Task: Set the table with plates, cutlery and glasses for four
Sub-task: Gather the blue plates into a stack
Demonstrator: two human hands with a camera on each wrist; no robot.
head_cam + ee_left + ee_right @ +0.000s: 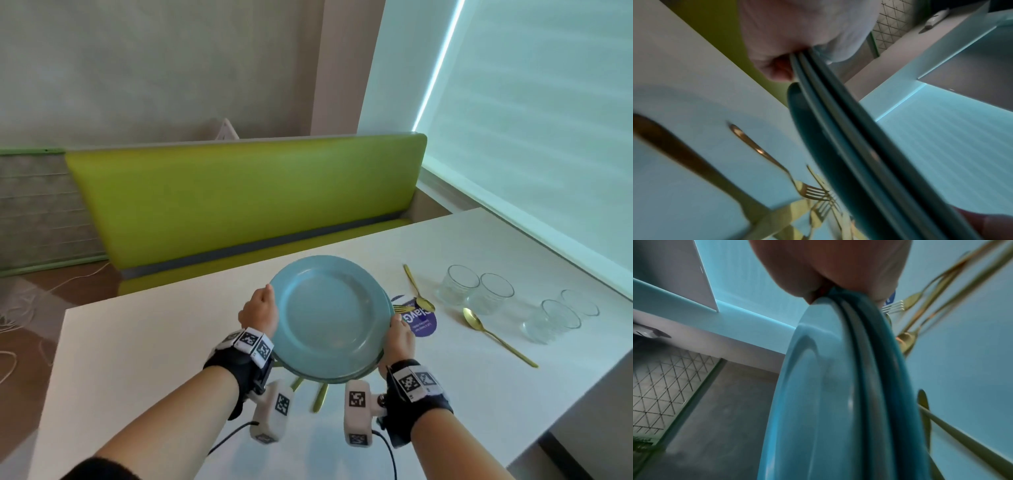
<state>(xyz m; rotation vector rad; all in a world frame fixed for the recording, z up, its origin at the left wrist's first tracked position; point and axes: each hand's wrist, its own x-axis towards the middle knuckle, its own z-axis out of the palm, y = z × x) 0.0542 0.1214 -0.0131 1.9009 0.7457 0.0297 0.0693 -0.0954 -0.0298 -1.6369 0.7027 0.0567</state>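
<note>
- The left hand (259,311) and right hand (400,337) gripped opposite rims of the stack of blue plates (329,317), fingers curled onto it, held above the table (144,342); a slackened grip could let the plates slide apart.
- Gold cutlery (812,191) lay underneath; lowering there risked a rocking stack; the glasses (479,289) stood well clear.

Purple round sticker (420,320) on table (144,339): upside-down white lettering, only partly legible; smaller lines unreadable.

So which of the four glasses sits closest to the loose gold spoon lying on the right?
The front glass of the right-hand pair, nearest the table's front edge. It stands just right of the gold spoon, by the bowl; the other three stand farther back.
</note>
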